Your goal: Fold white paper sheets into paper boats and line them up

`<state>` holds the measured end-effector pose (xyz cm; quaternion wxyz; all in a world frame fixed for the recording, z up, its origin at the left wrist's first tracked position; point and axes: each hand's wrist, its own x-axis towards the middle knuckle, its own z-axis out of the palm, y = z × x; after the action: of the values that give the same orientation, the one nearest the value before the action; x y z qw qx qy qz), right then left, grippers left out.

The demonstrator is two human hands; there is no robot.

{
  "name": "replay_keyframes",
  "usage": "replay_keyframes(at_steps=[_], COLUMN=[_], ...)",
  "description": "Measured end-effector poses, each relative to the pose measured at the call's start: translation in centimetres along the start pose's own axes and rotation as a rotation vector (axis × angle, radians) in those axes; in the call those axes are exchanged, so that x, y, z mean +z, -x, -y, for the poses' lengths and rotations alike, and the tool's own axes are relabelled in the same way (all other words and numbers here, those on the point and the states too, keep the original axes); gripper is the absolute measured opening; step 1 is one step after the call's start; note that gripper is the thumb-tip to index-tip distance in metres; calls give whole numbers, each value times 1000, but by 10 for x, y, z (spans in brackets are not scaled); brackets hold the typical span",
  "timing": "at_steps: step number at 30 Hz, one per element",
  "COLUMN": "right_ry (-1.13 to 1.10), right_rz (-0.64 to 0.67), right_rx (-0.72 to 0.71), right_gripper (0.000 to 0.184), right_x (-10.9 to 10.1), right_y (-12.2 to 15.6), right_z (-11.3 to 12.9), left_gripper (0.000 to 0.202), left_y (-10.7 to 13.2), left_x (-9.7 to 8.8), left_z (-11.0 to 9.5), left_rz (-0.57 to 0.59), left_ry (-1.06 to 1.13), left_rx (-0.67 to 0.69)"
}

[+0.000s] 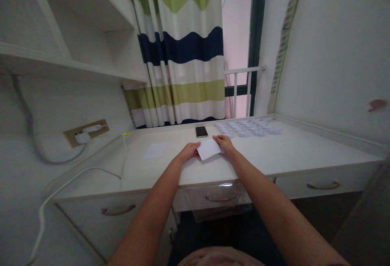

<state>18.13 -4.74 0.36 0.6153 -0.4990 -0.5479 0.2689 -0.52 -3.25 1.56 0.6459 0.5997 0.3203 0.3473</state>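
Observation:
Both of my hands hold a small white sheet of paper [209, 149] over the middle of a white desk [292, 152]. My left hand [189, 151] pinches its left edge with closed fingers. Gripping the far right corner is my right hand [224, 142], fingers curled over the sheet. The paper lies tilted, low over the desk top or touching it.
A dark phone [201, 131] lies just beyond the paper. Several small white folded papers [246, 127] are spread at the back right. Another white sheet [155, 150] lies to the left. A wall socket [86, 132] with a white cable, a striped curtain [183, 46] and drawers below.

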Motion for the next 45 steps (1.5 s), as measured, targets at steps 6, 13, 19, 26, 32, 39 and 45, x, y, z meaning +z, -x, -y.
replay_keyframes(at_steps=[6,13,19,26,32,39,45], right_ry=[-26,-247,-337,-329,-300,-301,-295], right_rz=[76,155,316,206,247,271,290], right_rx=[-26,122,247,168,128,151,172], right_gripper=[35,32,27,29,19,16,13], right_x=[7,9,10,8,8,9,10], right_y=[3,10,15,11,14,17,16], right_z=[5,12,14,10,17,21,17], left_gripper=[36,35,37,37,25,14,12], left_y=[1,-3,-9,-9,-7,-5,-5], left_x=[0,-3,-6,-6,-4,-6,-6], left_z=[3,2,3,5,1,1,2], left_rz=[19,-143,-298,-230,-188,-170,-154], left_ry=[-73,-155,-50,-18,47,19,8], left_rx=[44,149,234,248,277,258,246])
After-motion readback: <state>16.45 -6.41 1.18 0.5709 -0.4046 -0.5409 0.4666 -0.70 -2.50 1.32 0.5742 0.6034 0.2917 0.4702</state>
